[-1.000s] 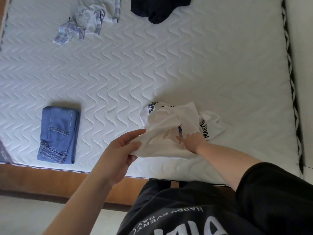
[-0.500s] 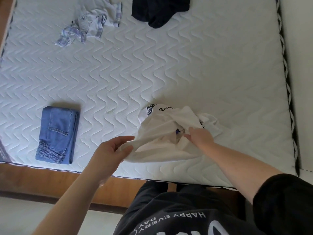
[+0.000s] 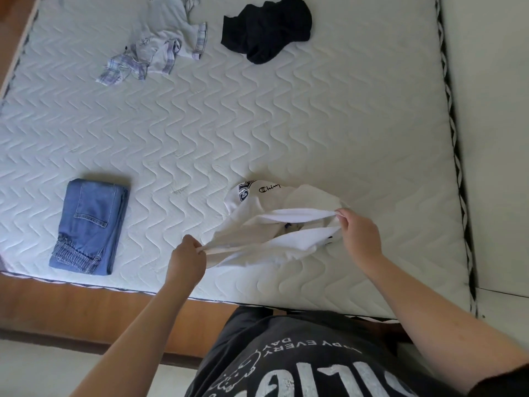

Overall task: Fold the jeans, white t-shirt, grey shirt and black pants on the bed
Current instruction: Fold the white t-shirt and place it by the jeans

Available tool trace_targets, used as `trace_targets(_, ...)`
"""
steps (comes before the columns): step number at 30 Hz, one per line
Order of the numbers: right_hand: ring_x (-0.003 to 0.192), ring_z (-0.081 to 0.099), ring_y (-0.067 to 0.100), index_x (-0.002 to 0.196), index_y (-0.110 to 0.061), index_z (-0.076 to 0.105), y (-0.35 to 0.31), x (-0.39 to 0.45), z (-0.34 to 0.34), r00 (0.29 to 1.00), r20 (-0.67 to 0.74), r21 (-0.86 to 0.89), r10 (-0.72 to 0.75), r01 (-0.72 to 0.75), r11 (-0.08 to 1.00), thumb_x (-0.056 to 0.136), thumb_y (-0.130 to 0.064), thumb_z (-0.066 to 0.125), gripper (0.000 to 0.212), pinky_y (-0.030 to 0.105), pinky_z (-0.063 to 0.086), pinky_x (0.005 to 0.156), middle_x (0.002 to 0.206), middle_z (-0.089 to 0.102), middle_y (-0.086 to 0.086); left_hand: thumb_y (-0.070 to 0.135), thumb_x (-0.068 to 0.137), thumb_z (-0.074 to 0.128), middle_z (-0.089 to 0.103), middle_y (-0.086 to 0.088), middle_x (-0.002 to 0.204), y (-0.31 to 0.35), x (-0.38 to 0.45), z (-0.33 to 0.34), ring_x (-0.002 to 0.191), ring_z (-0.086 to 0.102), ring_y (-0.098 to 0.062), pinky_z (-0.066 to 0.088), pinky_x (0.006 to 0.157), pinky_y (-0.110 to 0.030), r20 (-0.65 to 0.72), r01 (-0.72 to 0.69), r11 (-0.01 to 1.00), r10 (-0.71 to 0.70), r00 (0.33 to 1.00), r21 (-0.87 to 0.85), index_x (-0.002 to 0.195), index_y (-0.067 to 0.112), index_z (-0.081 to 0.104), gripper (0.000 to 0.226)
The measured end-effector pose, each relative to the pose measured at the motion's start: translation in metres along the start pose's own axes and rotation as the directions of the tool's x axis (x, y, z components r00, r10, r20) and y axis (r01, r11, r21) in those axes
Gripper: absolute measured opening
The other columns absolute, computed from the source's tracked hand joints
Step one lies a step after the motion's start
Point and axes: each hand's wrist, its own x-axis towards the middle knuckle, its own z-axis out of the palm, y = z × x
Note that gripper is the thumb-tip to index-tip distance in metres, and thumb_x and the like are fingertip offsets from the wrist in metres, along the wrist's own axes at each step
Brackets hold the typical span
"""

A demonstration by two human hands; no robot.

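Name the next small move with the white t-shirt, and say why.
Probably pull both hands apart and lay the white t-shirt flat. The left hand and right hand each pinch an edge, but the cloth between them is bunched on the bed.

Left arm: extended forward from the lower left, bare to the wrist.
Left hand (image 3: 187, 257): closed in a fist, knuckles turned up, with cloth of the white t-shirt (image 3: 289, 224) pinched at its thumb side.
Right arm: extended forward from the lower right, forearm bare, a dark sleeve seen at the upper arm.
Right hand (image 3: 359, 233): fingers curled, cloth gripped at the fingertips (image 3: 340, 214).
Spacing: the hands are held well apart, the right one further forward than the left.
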Motion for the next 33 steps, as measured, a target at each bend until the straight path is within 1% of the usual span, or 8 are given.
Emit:
trace_targets(7,0.063,0.052,0.006,0.103,-0.009,0.073,-0.020,-0.012,-0.035,0.984,-0.032,0.266,-0.175,0.177,0.947,0.085,0.009,0.062,0.028,0.011,0.035,0.064,0.082,0.070,-0.002,-0.001,0.085,0.045,0.067,0.007,0.095,0.019,-0.009,0.006,0.080,0.061,-0.012,0.045,0.059,-0.022,0.088,-0.034,0.942,0.067,0.994,-0.333,0.109,0.033,0.063,0.045)
trace_targets(10,0.070,0.054,-0.009,0.105,-0.010,0.073,-0.036,-0.020,-0.043,0.962,-0.033,0.302,-0.272,0.269,0.915,0.085,0.011,0.060,0.032,0.003,0.036,0.067,0.078,0.061,-0.019,-0.004,0.084,0.043,0.072,-0.001,0.097,0.031,-0.014,0.010,0.089,0.065,-0.020,0.051,0.073,-0.027,0.224,0.048,0.886,0.064,0.973,-0.462,0.105,0.026,0.072,0.047)
trace_targets(13,0.075,0.051,-0.023,0.110,-0.011,0.073,-0.048,-0.029,-0.046,0.946,-0.006,0.333,-0.325,0.309,0.891,0.087,0.011,0.059,0.035,-0.001,0.035,0.072,0.086,0.062,-0.013,-0.001,0.086,0.044,0.070,-0.005,0.089,0.037,-0.016,0.013,0.084,0.061,-0.025,0.046,0.072,-0.031,0.283,0.059,0.902,0.072,0.956,-0.429,0.099,0.016,0.071,0.035)
trace_targets(18,0.071,0.058,-0.007,0.116,-0.012,0.071,-0.062,-0.044,-0.044,0.948,0.015,0.349,-0.316,0.291,0.891,0.089,0.004,0.062,0.033,0.002,0.037,0.068,0.078,0.059,-0.021,0.030,0.071,0.075,0.070,-0.007,0.088,0.033,-0.012,0.012,0.083,0.064,-0.026,0.045,0.067,-0.028,0.358,0.159,0.845,0.041,0.933,-0.510,0.097,0.008,0.070,0.034)
trace_targets(22,0.093,0.058,-0.006,0.123,-0.014,0.065,-0.072,-0.055,-0.038,0.960,0.092,0.357,-0.266,0.218,0.908,0.091,-0.003,0.063,0.033,-0.003,0.037,0.079,0.099,0.063,-0.015,0.037,0.081,0.074,0.062,-0.006,0.069,0.018,-0.001,0.016,0.071,0.061,-0.027,0.041,0.060,-0.030,0.187,0.022,0.971,0.023,0.982,-0.237,0.078,0.008,0.070,0.030)
trace_targets(26,0.079,0.059,-0.002,0.112,-0.015,0.072,-0.081,-0.071,-0.030,0.963,0.133,0.280,-0.235,0.191,0.941,0.091,-0.010,0.066,0.022,0.007,0.039,0.070,0.092,0.071,-0.010,0.032,0.083,0.061,0.056,-0.005,0.072,0.006,0.005,0.007,0.075,0.053,-0.028,0.040,0.069,-0.034,0.065,-0.143,0.990,0.142,0.988,0.012,0.067,0.009,0.065,0.028)
trace_targets(29,0.078,0.064,0.014,0.113,-0.018,0.074,-0.091,-0.088,-0.023,0.963,0.138,0.208,-0.230,0.199,0.958,0.093,-0.019,0.065,0.022,0.026,0.046,0.070,0.093,0.075,-0.001,0.030,0.092,0.058,0.056,-0.003,0.076,-0.008,0.012,0.000,0.075,0.054,-0.028,0.042,0.066,-0.034,0.003,-0.310,0.945,0.311,0.950,-0.102,0.076,0.007,0.062,0.029)
trace_targets(33,0.076,0.068,0.028,0.117,-0.014,0.072,-0.107,-0.105,-0.012,0.963,0.004,-0.047,-0.269,0.269,0.962,0.092,-0.014,0.065,0.026,0.027,0.039,0.063,0.087,0.074,0.006,0.023,0.098,0.048,0.062,-0.010,0.073,-0.010,0.022,-0.018,0.076,0.060,-0.036,0.045,0.061,-0.036,0.027,-0.388,0.921,0.389,0.921,-0.040,0.109,0.022,0.052,0.012)
